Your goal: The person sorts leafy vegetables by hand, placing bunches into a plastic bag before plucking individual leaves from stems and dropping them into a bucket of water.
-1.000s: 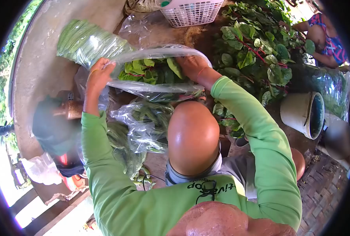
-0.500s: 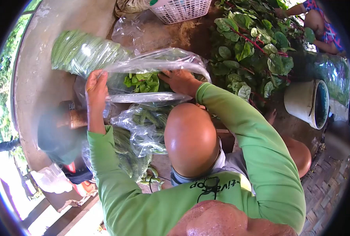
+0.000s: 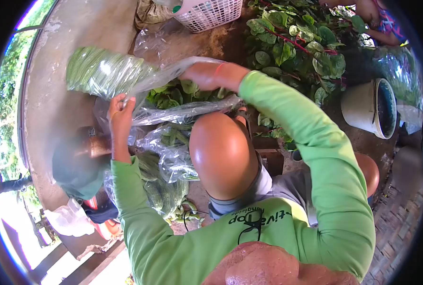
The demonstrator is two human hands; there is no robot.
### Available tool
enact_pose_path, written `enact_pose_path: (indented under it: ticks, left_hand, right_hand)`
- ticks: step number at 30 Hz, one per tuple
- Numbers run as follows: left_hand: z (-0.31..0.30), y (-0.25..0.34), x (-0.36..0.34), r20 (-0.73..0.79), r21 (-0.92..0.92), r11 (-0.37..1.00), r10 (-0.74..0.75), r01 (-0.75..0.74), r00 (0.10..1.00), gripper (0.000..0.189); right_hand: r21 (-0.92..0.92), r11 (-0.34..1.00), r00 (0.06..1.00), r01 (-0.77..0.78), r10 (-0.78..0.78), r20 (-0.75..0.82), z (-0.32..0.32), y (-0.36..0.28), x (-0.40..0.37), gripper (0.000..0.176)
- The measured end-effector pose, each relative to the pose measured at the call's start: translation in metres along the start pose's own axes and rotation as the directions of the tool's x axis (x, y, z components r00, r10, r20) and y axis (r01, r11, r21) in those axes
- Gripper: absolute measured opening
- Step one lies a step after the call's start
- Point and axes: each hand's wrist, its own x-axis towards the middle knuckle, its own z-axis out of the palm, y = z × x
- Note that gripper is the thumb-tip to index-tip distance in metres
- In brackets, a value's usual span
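Note:
Between my hands a clear plastic bag (image 3: 183, 112) lies on its side, its mouth held wide, with green leaves (image 3: 166, 97) inside. The thumb and fingers of my left hand (image 3: 121, 114) are closed on the bag's left rim. My right hand (image 3: 199, 75) is at the far rim, under a fold of plastic; its fingers are blurred and partly hidden. Just beyond my left hand rests a filled clear bag of long green vegetables (image 3: 102, 71). Nearer my knee is another clear bag (image 3: 173, 142) over ridged green vegetables (image 3: 161, 190).
A heap of leafy greens with red stems (image 3: 292, 42) spreads at the back right, where another person's arm (image 3: 382, 37) reaches in. A white bucket (image 3: 363, 107) stands to the right. A white basket (image 3: 209, 14) is at the back. My bent knee (image 3: 221, 147) rises in front.
My right hand has moved from over the leaves inside the bag up and left to its far rim. The bag's far side has shifted with it. My left hand keeps its hold.

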Motion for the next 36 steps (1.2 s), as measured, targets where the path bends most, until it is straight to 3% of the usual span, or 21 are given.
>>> enact_pose_path:
  ticks: [1,3,4,5,7,8,9,12,13,15,18,21,25,28,29,30,32,33,34,35,36]
  left_hand:
    - [0.007,0.004,-0.012,-0.017,-0.005,1.0,0.008,-0.008,1.0,0.044]
    - [0.021,-0.006,-0.035,-0.078,-0.05,0.998,0.026,-0.03,0.997,0.057]
    - [0.026,-0.029,-0.036,-0.134,0.114,0.987,0.125,-0.11,0.983,0.064]
    - [0.032,-0.025,-0.046,-0.145,0.057,0.998,0.003,0.005,0.989,0.07]
    - [0.059,-0.059,-0.043,-0.129,-0.315,0.929,-0.246,0.195,0.961,0.06]
    - [0.073,-0.055,-0.045,-0.128,-0.59,0.787,-0.312,0.18,0.941,0.042]
    - [0.075,-0.05,-0.043,-0.109,-0.666,0.722,-0.342,0.186,0.933,0.038]
    - [0.069,-0.026,-0.034,0.017,-0.815,0.533,-0.37,0.227,0.929,0.026]
    - [0.061,-0.018,-0.032,0.073,-0.839,0.486,-0.343,0.244,0.936,0.024]
    - [0.04,-0.011,-0.024,0.209,-0.841,0.429,-0.303,0.329,0.93,0.03]
    - [0.01,0.001,-0.007,0.225,-0.784,0.496,-0.333,0.373,0.916,0.033]
    - [-0.004,0.006,0.005,0.234,-0.77,0.545,-0.24,0.33,0.942,0.032]
    - [0.006,-0.007,0.028,0.336,-0.663,0.61,-0.276,0.435,0.9,0.032]
    - [0.006,-0.004,0.022,0.401,-0.563,0.685,-0.262,0.462,0.878,0.032]
    - [0.005,-0.002,0.018,0.331,-0.52,0.749,-0.267,0.411,0.905,0.035]
    - [0.006,-0.002,0.014,0.27,-0.469,0.806,-0.259,0.362,0.927,0.04]
    - [-0.011,0.014,-0.002,0.2,-0.093,0.968,-0.21,0.232,0.957,0.089]
    - [-0.021,0.001,0.003,0.201,0.064,0.996,-0.08,0.068,0.976,0.088]
    - [-0.028,0.015,-0.004,0.085,0.418,0.906,0.039,-0.071,0.996,0.087]
    - [-0.038,-0.006,0.008,0.075,0.4,0.901,0.152,-0.169,0.986,0.082]
    - [-0.039,0.019,-0.01,0.057,0.222,0.96,0.159,-0.168,0.986,0.069]
  right_hand:
    - [0.088,0.991,0.994,-0.1,0.096,0.055,-0.034,-0.011,-0.02,0.034]
    - [0.138,0.952,0.958,-0.274,0.282,-0.043,-0.064,-0.007,-0.053,0.035]
    - [0.278,0.901,0.918,-0.332,0.377,-0.126,-0.072,-0.01,-0.074,0.04]
    - [0.046,0.944,0.868,-0.327,0.319,-0.38,-0.055,0.009,-0.09,0.051]
    - [0.229,0.808,0.737,-0.543,0.589,-0.331,-0.022,0.01,-0.113,0.073]
    - [0.332,0.764,0.722,-0.553,0.638,-0.268,-0.012,0.004,-0.114,0.066]
    - [0.433,0.7,0.699,-0.568,0.688,-0.195,-0.004,-0.001,-0.116,0.06]
    - [0.497,0.794,0.752,-0.352,0.555,-0.355,0.017,0.01,-0.106,0.043]
    - [0.522,0.782,0.746,-0.34,0.562,-0.358,0.007,-0.001,-0.099,0.032]
    - [0.641,0.706,0.766,-0.3,0.579,-0.28,-0.014,-0.008,-0.084,0.03]
    - [0.799,0.539,0.743,-0.265,0.643,-0.187,-0.034,-0.015,-0.072,0.027]
    - [0.928,0.35,0.707,-0.132,0.689,-0.159,-0.036,0.012,-0.068,0.026]
    - [0.893,0.394,0.617,-0.216,0.764,-0.187,-0.033,0.023,-0.063,0.029]
    - [0.834,0.474,0.752,-0.282,0.649,-0.115,-0.053,0.01,-0.073,0.038]
    - [0.835,0.452,0.78,-0.315,0.624,-0.044,-0.074,-0.015,-0.082,0.039]
    - [0.773,0.53,0.797,-0.349,0.602,-0.052,-0.082,-0.011,-0.09,0.038]
    - [0.562,0.703,0.811,-0.436,0.577,-0.092,-0.113,-0.013,-0.126,0.037]
    - [0.392,0.757,0.804,-0.523,0.59,-0.067,-0.134,-0.009,-0.147,0.032]
    - [0.189,0.799,0.809,-0.57,0.586,-0.037,-0.156,-0.005,-0.17,0.03]
    - [-0.018,0.812,0.812,-0.583,0.583,0.005,-0.176,-0.003,-0.191,0.03]
    - [-0.146,0.832,0.843,-0.536,0.535,-0.044,-0.199,-0.005,-0.216,0.025]
